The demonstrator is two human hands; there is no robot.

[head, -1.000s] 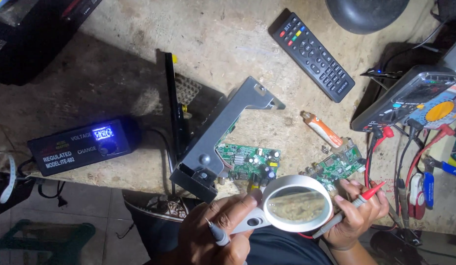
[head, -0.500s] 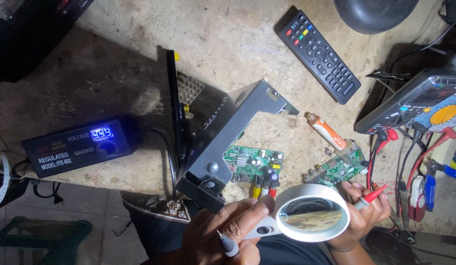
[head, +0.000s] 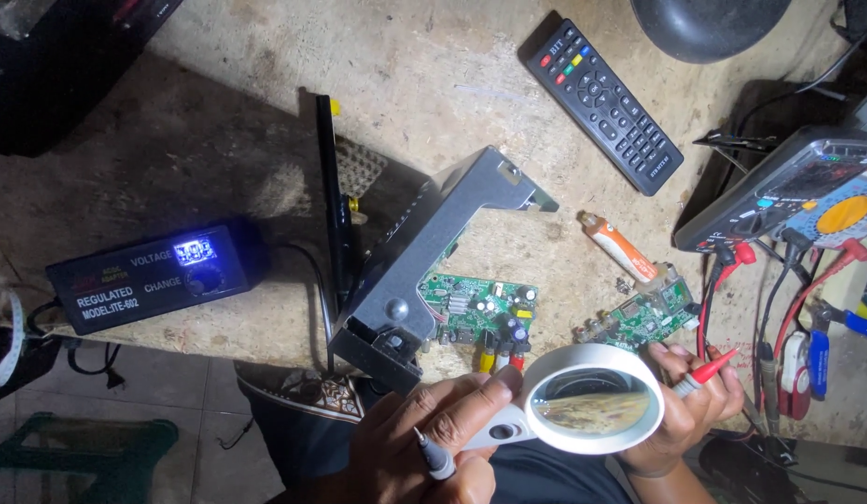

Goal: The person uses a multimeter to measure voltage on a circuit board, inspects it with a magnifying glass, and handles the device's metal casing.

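Note:
My left hand (head: 424,439) grips the white handle of a round magnifying glass (head: 592,399), with a thin dark probe (head: 433,457) tucked between its fingers. The lens hovers below the table's front edge, in front of my right hand (head: 690,411). That hand holds a red test probe (head: 709,371) and touches the near edge of a small green circuit board (head: 639,317). A second green circuit board (head: 480,313) lies just left of it, partly under a grey metal casing (head: 433,243).
A black regulated power supply (head: 149,275) with a lit blue display sits at the left. A black remote (head: 601,89) lies at the top, an orange-and-white tube (head: 620,247) beside the boards, a multimeter (head: 807,187) with red and black leads at the right.
The magnifying glass and both hands have shifted a little to the right and down in view. The boards and casing lie as before.

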